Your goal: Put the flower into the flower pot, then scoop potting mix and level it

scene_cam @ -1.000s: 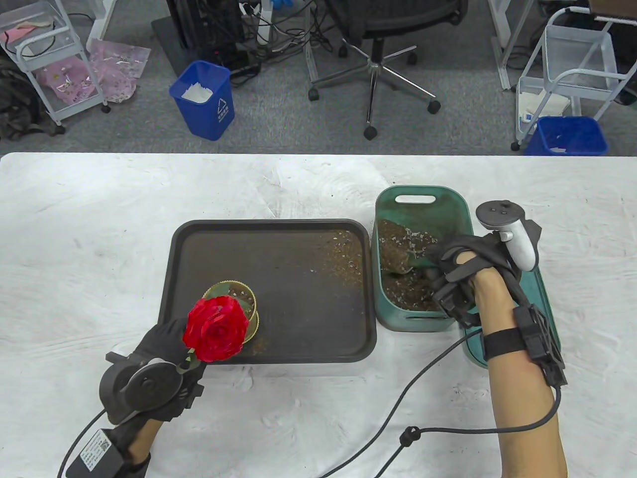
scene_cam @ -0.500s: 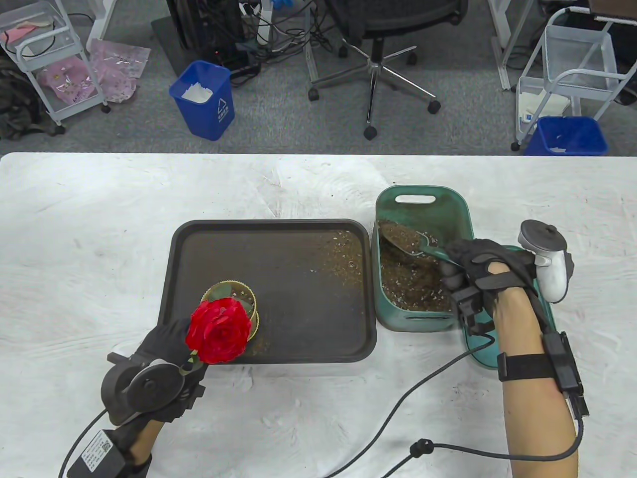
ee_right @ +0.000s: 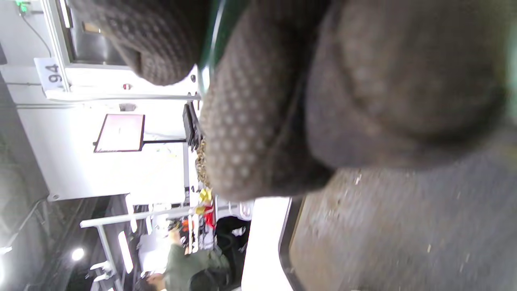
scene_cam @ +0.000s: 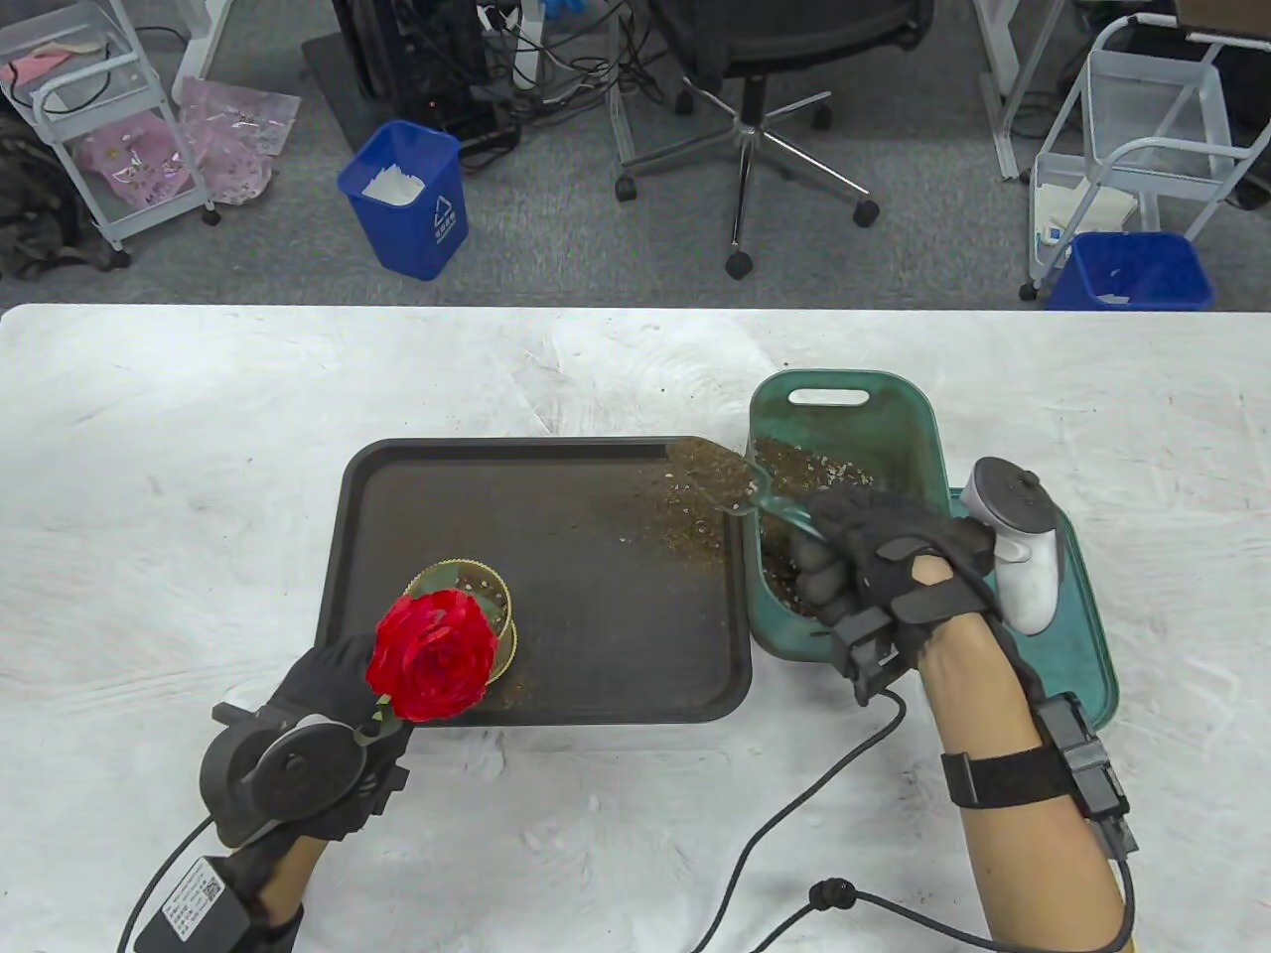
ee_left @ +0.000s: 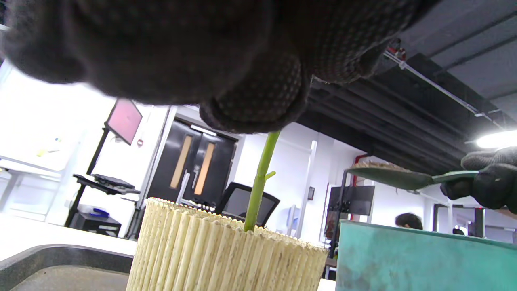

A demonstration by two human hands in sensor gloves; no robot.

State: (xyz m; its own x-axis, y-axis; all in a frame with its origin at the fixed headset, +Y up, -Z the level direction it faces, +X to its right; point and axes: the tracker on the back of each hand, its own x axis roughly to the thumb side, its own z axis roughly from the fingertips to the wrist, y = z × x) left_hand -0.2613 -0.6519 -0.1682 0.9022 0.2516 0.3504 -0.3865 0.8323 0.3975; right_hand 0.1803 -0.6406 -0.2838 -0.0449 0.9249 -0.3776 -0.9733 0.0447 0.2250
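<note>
White table (scene_cam: 199,447) carries a dark tray (scene_cam: 556,685) with mix grains strewn at its far right. Green bin (scene_cam: 894,417) of potting mix (scene_cam: 794,467) sits touching the tray's right edge, a green lid (scene_cam: 1082,645) beside it. Pale ribbed pot (scene_cam: 501,615) stands on the tray's near-left part. Red flower (scene_cam: 433,655) has its stem (ee_left: 258,186) down in the pot, upright. Left hand (scene_cam: 318,695) pinches the stem just above the pot, fingers (ee_left: 254,105) clamped on it. Right hand (scene_cam: 884,556) has fingers curled round the scoop (scene_cam: 725,481) handle; scoop, heaped with mix, hangs over the tray's far-right corner by the bin rim, well apart from the pot.
</note>
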